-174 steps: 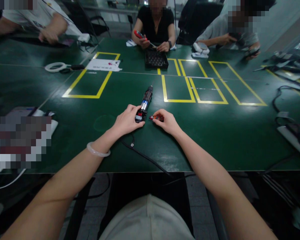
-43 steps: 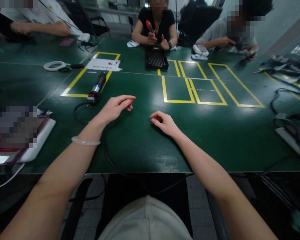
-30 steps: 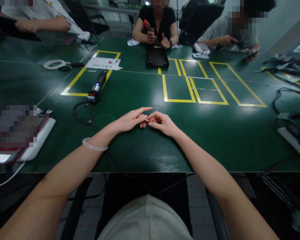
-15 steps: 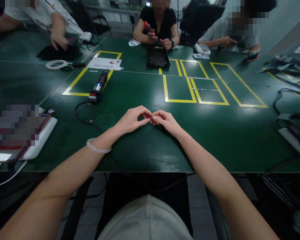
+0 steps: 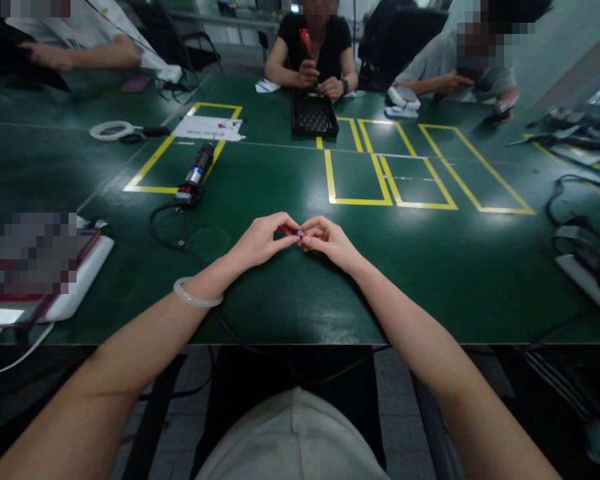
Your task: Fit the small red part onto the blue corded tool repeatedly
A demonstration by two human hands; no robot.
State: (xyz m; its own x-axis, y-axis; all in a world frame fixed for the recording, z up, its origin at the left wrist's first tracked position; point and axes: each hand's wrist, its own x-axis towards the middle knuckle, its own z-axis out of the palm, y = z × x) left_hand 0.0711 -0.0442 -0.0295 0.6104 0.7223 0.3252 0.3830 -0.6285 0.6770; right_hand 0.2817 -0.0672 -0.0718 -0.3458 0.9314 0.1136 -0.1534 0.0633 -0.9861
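Observation:
My left hand (image 5: pixel 261 240) and my right hand (image 5: pixel 331 243) meet fingertip to fingertip just above the green table (image 5: pixel 290 293). Both pinch a small red and black part (image 5: pixel 301 233) between them. A pale bangle (image 5: pixel 196 298) circles my left wrist. Off to the left a black and blue electric screwdriver (image 5: pixel 195 175) lies across a yellow tape line, and its black cable (image 5: pixel 166 230) loops back toward me.
A black screw tray (image 5: pixel 313 118) sits before a person in black holding a red tool. Other people work at the far left and far right. A white paper (image 5: pixel 207 128), a white ring (image 5: pixel 111 131), a white device (image 5: pixel 87 267) and cables (image 5: pixel 570 193) lie around.
The screwdriver went from between my hands to the left onto the yellow line. My left hand came back and joined my right hand on the small part.

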